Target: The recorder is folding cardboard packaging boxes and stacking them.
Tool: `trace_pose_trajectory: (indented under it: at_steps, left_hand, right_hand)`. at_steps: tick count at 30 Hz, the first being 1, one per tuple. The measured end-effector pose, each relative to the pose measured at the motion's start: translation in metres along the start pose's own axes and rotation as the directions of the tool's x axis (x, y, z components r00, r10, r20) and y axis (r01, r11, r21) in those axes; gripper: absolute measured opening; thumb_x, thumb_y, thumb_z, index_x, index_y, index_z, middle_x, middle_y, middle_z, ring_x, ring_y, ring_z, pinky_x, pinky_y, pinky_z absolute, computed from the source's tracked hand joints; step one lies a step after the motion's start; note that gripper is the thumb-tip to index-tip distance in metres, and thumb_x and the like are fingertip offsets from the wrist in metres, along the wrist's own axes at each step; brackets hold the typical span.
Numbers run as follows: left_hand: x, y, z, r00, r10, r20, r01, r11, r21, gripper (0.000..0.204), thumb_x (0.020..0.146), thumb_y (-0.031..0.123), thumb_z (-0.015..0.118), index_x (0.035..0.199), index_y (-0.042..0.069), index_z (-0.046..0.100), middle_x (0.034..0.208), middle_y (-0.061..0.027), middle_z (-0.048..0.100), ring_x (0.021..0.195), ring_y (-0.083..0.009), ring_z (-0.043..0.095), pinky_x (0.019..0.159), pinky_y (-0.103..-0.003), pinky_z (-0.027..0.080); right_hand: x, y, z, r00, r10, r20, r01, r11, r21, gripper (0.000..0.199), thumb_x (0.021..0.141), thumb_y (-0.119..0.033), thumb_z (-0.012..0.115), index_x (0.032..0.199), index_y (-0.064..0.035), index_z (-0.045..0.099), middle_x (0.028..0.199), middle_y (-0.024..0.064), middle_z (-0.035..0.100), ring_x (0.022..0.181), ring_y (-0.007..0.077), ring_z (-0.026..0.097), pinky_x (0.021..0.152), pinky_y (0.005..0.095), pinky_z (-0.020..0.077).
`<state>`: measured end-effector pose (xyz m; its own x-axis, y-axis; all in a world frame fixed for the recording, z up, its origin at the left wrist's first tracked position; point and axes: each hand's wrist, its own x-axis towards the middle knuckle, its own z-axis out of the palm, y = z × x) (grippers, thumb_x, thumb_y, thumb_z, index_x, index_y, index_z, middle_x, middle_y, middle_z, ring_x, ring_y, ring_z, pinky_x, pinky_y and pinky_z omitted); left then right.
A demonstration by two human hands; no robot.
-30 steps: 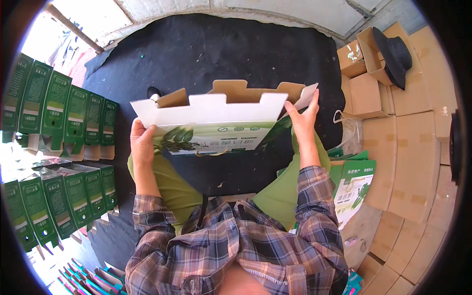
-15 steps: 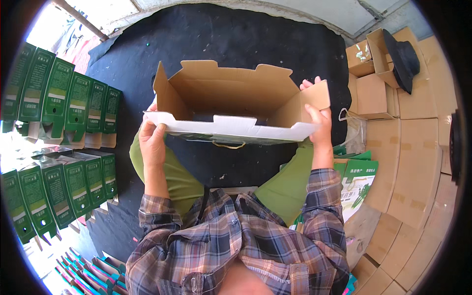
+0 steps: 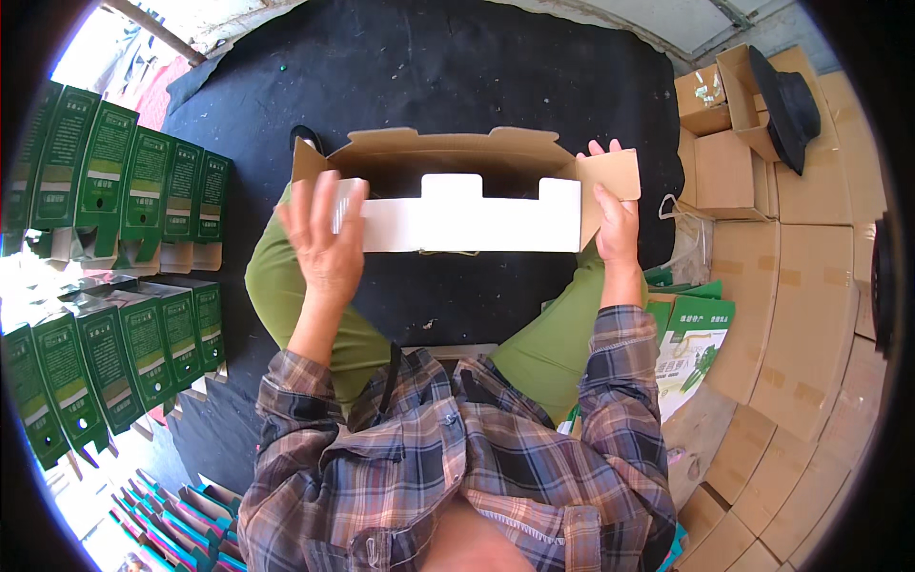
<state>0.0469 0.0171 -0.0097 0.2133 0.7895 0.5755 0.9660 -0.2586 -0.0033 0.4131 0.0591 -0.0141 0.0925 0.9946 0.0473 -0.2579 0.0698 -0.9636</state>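
Over black floor sheeting, my right fingers clasp a brown-and-white cardboard box; my left fingers spread at its corner.

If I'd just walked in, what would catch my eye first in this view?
Probably the open box in the middle, its notched white flap facing the wearer, with the left hand at its left end and the right hand gripping its right side flap. Next come the rows of green boxes along the left, then the black brimmed hat at upper right.
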Motion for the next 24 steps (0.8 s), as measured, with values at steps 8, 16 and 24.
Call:
trace_pose_trajectory:
  at_steps: [8, 16, 24]
  left_hand:
    - [0.042, 0.015, 0.01, 0.932, 0.094, 0.349, 0.035, 0.937, -0.347, 0.08, 0.067, 0.015, 0.079, 0.14, 0.018, 0.045, 0.149, -0.0103, 0.033, 0.141, -0.0384, 0.022, 0.111, -0.061, 0.018]
    - [0.042, 0.013, 0.016, 0.93, 0.063, 0.363, 0.056, 0.95, -0.307, 0.087, 0.065, 0.022, 0.083, 0.142, 0.02, 0.043, 0.152, -0.0094, 0.029, 0.142, -0.0388, 0.019, 0.111, -0.063, 0.016]
    - [0.008, 0.007, 0.005, 0.983, 0.174, 0.059, -0.162, 0.972, -0.171, 0.071, 0.071, 0.022, 0.079, 0.136, 0.017, 0.049, 0.145, -0.0087, 0.038, 0.138, -0.0346, 0.028, 0.112, -0.059, 0.018]
  right_hand:
    - [-0.007, 0.0, 0.002, 0.999, -0.035, 0.003, 0.035, 0.999, -0.032, 0.061, 0.092, 0.001, 0.039, 0.15, -0.0043, 0.02, 0.148, 0.0175, 0.037, 0.135, 0.027, 0.04, 0.113, 0.0379, 0.0292]
    - [-0.008, 0.005, 0.008, 0.951, -0.155, 0.269, 0.298, 0.697, -0.652, 0.037, 0.088, -0.012, 0.063, 0.126, -0.0127, 0.063, 0.149, 0.0116, 0.038, 0.134, 0.0268, 0.037, 0.108, 0.0363, 0.0328]
    - [0.0, 0.015, 0.026, 0.944, -0.184, 0.273, 0.327, 0.421, -0.846, 0.059, 0.078, -0.004, 0.069, 0.134, -0.019, 0.055, 0.147, 0.0131, 0.038, 0.126, 0.033, 0.043, 0.105, 0.04, 0.0371]
